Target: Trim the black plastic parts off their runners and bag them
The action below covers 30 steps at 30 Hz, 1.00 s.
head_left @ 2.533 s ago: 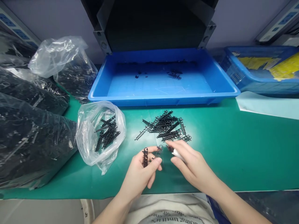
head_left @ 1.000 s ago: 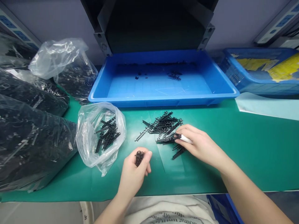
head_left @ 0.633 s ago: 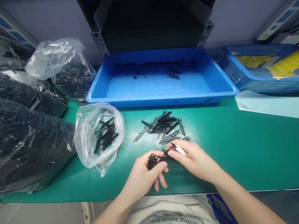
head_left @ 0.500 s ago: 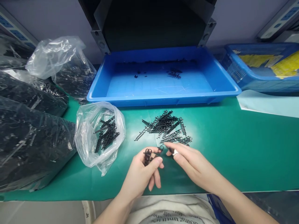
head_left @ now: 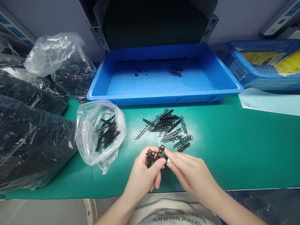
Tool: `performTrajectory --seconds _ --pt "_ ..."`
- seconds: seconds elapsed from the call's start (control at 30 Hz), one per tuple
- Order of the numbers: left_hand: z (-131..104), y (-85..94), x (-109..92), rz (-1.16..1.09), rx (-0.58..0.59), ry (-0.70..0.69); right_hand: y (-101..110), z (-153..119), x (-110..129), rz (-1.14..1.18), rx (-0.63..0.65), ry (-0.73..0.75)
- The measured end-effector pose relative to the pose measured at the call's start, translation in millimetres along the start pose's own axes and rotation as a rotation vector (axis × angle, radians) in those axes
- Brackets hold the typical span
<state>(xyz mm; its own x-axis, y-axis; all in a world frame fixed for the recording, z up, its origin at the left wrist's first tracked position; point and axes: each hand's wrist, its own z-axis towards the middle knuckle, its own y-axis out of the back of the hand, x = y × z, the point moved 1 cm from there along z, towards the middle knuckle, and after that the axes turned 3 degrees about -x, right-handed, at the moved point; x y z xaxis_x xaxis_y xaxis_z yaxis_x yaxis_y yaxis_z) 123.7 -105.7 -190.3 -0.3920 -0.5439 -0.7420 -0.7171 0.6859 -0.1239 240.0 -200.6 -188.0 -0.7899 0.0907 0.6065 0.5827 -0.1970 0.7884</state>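
Observation:
My left hand point(head_left: 142, 172) is closed around several black plastic strips point(head_left: 150, 156) with ring-shaped ends, which stick up between thumb and fingers. My right hand point(head_left: 189, 170) meets it at the fingertips, pinching a small dark part with a whitish bit by the thumb; fingers hide most of it. Just beyond my hands lies a loose pile of similar black ladder-like strips point(head_left: 165, 122) on the green table. Left of the pile, an open clear plastic bag point(head_left: 85, 137) holds more of these strips.
A blue tray point(head_left: 164, 97) with a few black pieces stands behind the pile. Large filled plastic bags point(head_left: 30, 147) crowd the left side. To the right are a blue basket point(head_left: 262, 79) with yellow items and a pale sheet point(head_left: 269, 101).
My right hand has moved left, and its fingertips now meet the strips in my left hand. A few strips at the pile's near right edge show more fully.

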Motion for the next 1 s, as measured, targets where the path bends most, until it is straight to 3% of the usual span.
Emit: performTrajectory --seconds 0.43,1.0 --pt "3 2.7 14 -0.081 -0.021 -0.084 -3 -1 3 0.031 -0.04 -0.012" --pt "3 -3.4 21 -0.172 -0.109 -0.117 -21 -3 12 -0.083 -0.238 -0.034"
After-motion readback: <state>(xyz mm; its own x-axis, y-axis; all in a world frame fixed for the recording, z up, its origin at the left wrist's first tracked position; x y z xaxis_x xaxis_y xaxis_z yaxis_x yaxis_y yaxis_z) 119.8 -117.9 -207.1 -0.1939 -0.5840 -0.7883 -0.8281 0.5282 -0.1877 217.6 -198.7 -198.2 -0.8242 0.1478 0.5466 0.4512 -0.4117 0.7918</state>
